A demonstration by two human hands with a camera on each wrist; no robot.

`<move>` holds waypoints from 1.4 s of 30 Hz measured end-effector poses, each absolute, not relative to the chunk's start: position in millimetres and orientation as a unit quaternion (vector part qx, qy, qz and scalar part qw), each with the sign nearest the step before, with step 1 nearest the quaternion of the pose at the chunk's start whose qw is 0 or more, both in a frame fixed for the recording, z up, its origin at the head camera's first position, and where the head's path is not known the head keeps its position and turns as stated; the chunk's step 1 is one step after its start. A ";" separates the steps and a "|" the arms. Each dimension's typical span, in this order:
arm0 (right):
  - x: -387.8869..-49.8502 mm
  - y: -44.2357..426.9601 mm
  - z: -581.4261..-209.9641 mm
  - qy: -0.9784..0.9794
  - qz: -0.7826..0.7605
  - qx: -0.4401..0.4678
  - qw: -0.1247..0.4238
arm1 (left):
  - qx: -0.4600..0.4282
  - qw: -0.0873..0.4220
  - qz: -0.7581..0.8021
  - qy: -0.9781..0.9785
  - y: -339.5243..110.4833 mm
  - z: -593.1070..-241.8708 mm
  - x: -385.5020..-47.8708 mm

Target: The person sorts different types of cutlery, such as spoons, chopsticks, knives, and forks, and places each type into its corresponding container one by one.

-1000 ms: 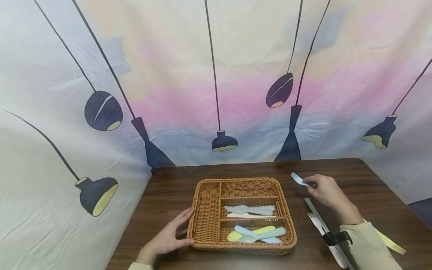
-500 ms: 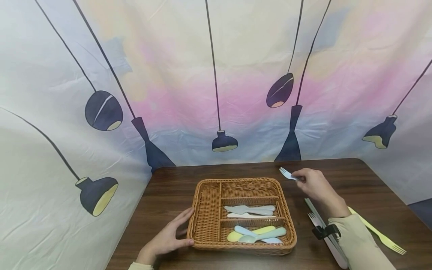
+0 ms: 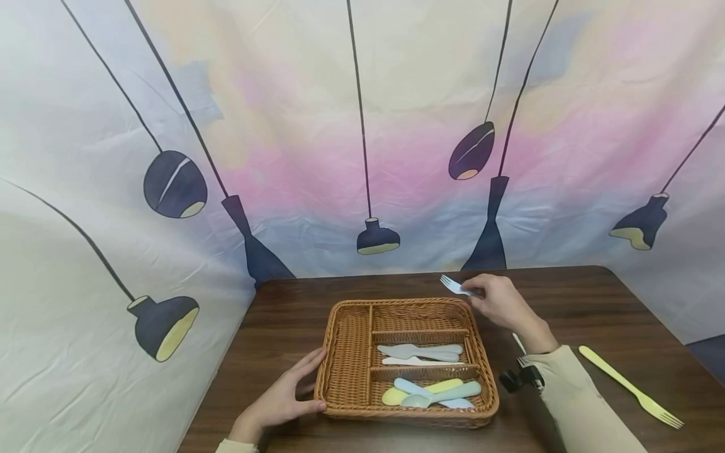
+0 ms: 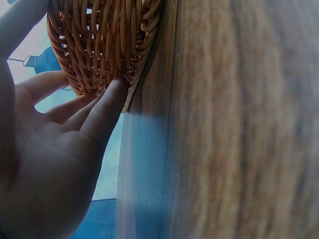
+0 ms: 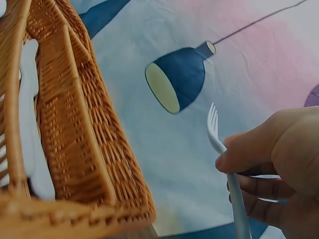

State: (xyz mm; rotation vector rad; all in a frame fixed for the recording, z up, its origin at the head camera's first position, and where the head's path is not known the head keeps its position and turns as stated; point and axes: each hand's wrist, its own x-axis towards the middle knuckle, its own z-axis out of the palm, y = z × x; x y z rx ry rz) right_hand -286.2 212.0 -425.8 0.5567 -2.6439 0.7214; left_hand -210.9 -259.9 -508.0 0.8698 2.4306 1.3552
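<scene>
A light blue fork [image 3: 452,285] is pinched between the thumb and fingers of my right hand [image 3: 504,305], tines pointing left, above the table by the basket's far right corner. The right wrist view shows the same fork [image 5: 237,201] held tines up, apart from the basket. My left hand [image 3: 283,402] rests against the left side of the brown wicker basket [image 3: 320,377], its fingers fairly straight on the wall, as the left wrist view also shows. Pale knives [image 3: 419,352] lie in the middle right compartment; spoons [image 3: 430,396] in yellow, blue and green lie in the near one.
On the dark wood table [image 3: 272,327], a yellow fork [image 3: 629,384] lies to the right. More cutlery lies partly hidden under the right sleeve [image 3: 578,396]. A cloth printed with lamps [image 3: 377,238] hangs behind the table.
My right hand has moved left with the light blue fork, from over the table's right part to the basket's far right corner. The left hand and basket have stayed put.
</scene>
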 end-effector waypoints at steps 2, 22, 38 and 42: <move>-287.8 206.8 -425.2 -0.930 0.255 0.203 0.168 | 0.296 0.112 0.462 0.829 -259.9 -508.0 -211.0; -297.1 164.5 -423.3 -0.927 0.267 0.234 0.122 | 0.288 0.111 0.458 0.834 -259.5 -508.2 -212.1; -301.0 140.0 -426.0 -0.925 0.276 0.245 0.087 | 0.285 0.103 0.447 0.841 -260.1 -508.6 -209.7; -301.2 136.6 -428.4 -0.926 0.276 0.245 0.080 | 0.287 0.103 0.445 0.842 -260.5 -509.1 -210.0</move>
